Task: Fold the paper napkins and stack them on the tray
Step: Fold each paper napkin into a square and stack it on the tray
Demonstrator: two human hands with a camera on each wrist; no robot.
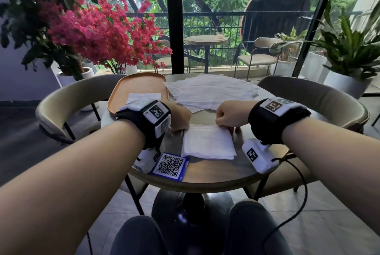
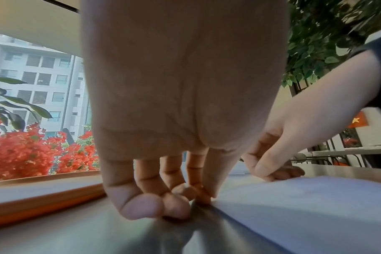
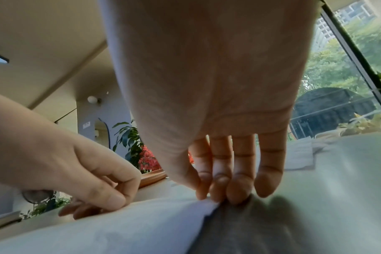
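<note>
A white folded napkin [image 1: 208, 143] lies on the round table [image 1: 216, 172] in front of me. My left hand [image 1: 181, 126] pinches its far left corner with thumb and forefinger [image 2: 203, 197]. My right hand [image 1: 223, 123] pinches the far right corner, which is slightly lifted in the right wrist view [image 3: 209, 197]. An orange-brown tray [image 1: 123, 90] stands at the back left with one folded napkin [image 1: 144, 97] on it. A loose pile of unfolded napkins [image 1: 211, 92] lies spread at the back middle.
A blue QR-code card [image 1: 170, 166] lies near the table's front left edge. Beige chairs stand left [image 1: 67, 98] and right [image 1: 320, 94] of the table. A pink-flowered plant [image 1: 98, 32] rises behind the tray. A black cable [image 1: 296, 172] hangs from my right wrist.
</note>
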